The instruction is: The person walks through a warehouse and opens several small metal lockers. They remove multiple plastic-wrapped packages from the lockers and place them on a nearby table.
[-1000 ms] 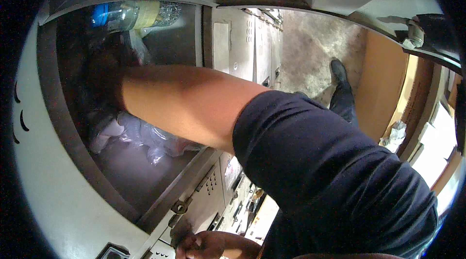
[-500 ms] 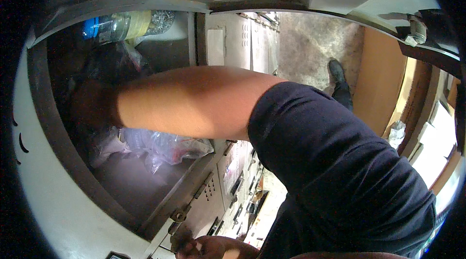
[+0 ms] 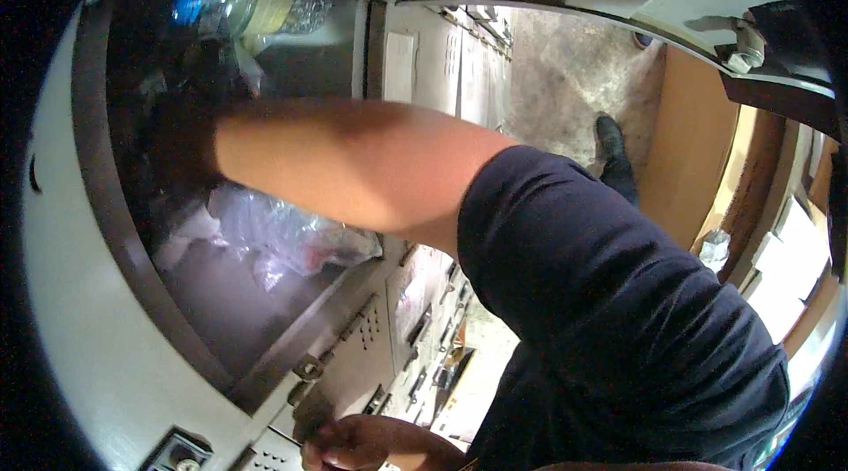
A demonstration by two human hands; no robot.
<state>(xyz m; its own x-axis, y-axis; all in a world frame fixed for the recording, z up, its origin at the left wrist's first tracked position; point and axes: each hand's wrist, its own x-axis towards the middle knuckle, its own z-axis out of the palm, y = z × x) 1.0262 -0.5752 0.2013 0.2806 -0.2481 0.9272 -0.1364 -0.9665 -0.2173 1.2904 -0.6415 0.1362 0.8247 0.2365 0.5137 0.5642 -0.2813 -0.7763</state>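
Reaching into locker (image 3: 225, 307), hand (image 3: 181, 135) shadowed; bag (image 3: 287, 232) nearby

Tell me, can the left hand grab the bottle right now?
Probably not: the left hand is outside the locker, and the right arm lies across the opening, between it and the bottle.

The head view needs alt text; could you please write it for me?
The right forearm reaches into a metal compartment, its hand lost in shadow, with a blue-capped bottle and crumpled clear plastic inside. The left hand curls near the lower edge.
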